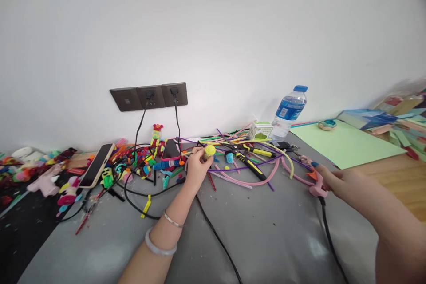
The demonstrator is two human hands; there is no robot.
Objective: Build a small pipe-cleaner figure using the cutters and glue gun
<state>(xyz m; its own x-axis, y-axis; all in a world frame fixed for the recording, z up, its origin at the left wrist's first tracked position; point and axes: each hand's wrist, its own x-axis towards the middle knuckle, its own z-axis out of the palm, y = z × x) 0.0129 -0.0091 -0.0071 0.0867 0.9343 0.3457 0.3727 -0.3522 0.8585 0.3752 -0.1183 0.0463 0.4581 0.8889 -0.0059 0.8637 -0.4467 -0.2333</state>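
Observation:
My left hand (197, 166) is closed, pinching a small round yellow craft piece (210, 151) between thumb and fingers, above the pile of craft stems. At the right, my right hand (336, 182) is wrapped around a pink glue gun (318, 186) with an orange part near its top. A black cord (328, 222) runs down from its handle. Between the two hands lie pliers (251, 166) with black and yellow handles, a fuzzy blue piece (229, 157) and loose pink craft stems (262, 181). My right fingertips are partly hidden.
A water bottle (289, 111) and a small green-white carton (260, 130) stand by the wall. Green paper (353, 144) lies at right. Phones (97, 165), fuzzy figures (107, 178), a second pink glue gun (46, 181) and black cables (213, 226) crowd the left and middle.

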